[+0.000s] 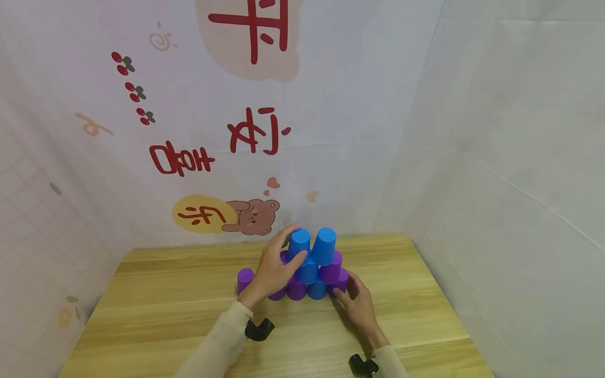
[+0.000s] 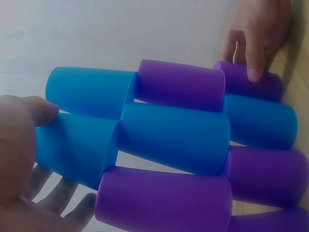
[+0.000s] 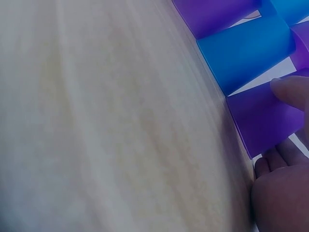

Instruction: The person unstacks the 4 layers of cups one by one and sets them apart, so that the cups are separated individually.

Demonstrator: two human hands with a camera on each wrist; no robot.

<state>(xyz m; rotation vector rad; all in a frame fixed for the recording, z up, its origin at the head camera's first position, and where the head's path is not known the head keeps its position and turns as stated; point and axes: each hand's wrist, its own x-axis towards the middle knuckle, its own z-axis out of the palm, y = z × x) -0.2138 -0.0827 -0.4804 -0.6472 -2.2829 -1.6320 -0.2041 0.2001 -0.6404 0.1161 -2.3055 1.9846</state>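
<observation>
Upside-down cups form a stepped stack in the head view. Its top row has two blue cups, and my left hand holds the left blue cup between thumb and fingers. The right blue cup stands beside it, apart at the top. Below them are a blue cup between two purple ones. At the bottom right corner my right hand grips a purple cup, its thumb on the near side. In the right wrist view that purple cup stands on the table beside a blue cup.
A single purple cup stands on the wooden table left of the stack, behind my left wrist. A white printed cloth hangs behind the table, with cloth walls on both sides. Black devices sit at both wrists.
</observation>
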